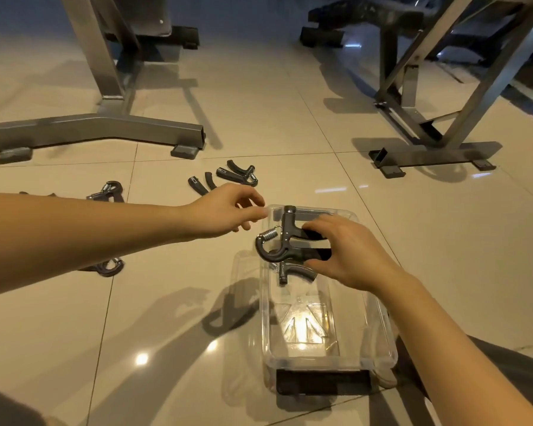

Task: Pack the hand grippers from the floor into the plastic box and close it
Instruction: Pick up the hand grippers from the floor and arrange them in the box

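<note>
A clear plastic box stands open on the tiled floor in front of me. My right hand holds a dark hand gripper by its handles over the box's far end. One more gripper lies inside the box beneath it. My left hand hovers at the box's far left corner, fingers apart and empty. Loose grippers lie on the floor: one pair beyond my left hand, another partly hidden by it, one behind my forearm and one below it.
A grey steel bench base crosses the floor at the far left. A second steel frame stands at the far right. A black latch shows at the box's near end. My dark-clothed knee is at the lower right.
</note>
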A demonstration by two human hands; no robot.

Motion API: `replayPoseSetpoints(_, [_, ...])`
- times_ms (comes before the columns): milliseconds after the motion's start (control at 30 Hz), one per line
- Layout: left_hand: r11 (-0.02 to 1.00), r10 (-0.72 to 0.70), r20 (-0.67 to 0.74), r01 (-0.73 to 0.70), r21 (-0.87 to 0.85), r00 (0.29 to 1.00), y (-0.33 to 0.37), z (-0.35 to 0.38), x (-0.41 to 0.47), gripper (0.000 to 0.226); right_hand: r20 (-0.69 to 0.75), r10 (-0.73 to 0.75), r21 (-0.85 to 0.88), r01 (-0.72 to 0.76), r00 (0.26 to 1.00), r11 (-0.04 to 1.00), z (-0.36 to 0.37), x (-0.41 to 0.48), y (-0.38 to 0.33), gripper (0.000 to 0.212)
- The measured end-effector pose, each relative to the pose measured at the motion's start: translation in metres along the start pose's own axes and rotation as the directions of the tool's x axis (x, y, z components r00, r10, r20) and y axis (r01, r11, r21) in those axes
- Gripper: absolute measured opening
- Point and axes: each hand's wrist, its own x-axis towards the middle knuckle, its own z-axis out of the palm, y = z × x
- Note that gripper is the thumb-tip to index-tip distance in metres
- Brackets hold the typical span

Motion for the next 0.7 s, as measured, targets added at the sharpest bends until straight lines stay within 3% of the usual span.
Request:
replayPoseSetpoints(100, [0.893,0.148,0.098,-0.176,0.415,0.984,-0.014,0.014,0.013,0.052,0.121,0.118,-0.002,-0.119,0.986,0.993,0.013,-0.01,0.03,0.045])
replayPoseSetpoints(233, [0.671,0.186,0.314,-0.354,0.652,0.931,-0.029,0.035,0.024,0.09,0.251,0.189,-0.001,-0.195,0.949,0.981,0.06,-0.015,0.044,0.039])
replayPoseSetpoints(333, [0.619,0.167,0.332,-0.361,0.698,0.928,-0.042,0.044,0.028,0.103,0.289,0.21,0.016,-0.224,0.934,0.975,0.101,-0.011,0.047,0.035])
replayPoseSetpoints(500, [0.665,0.109,0.336,-0.32,0.675,0.936,-0.061,0.05,0.035,0.121,0.383,0.279,0.007,-0.305,0.88,0.952,0.152,0.0,0.057,0.021])
replayPoseSetpoints(700, [0.661,0.169,0.325,-0.352,0.663,0.93,-0.074,0.052,0.034,0.12,0.438,0.337,0.024,-0.385,0.834,0.923,0.196,0.002,0.072,0.044])
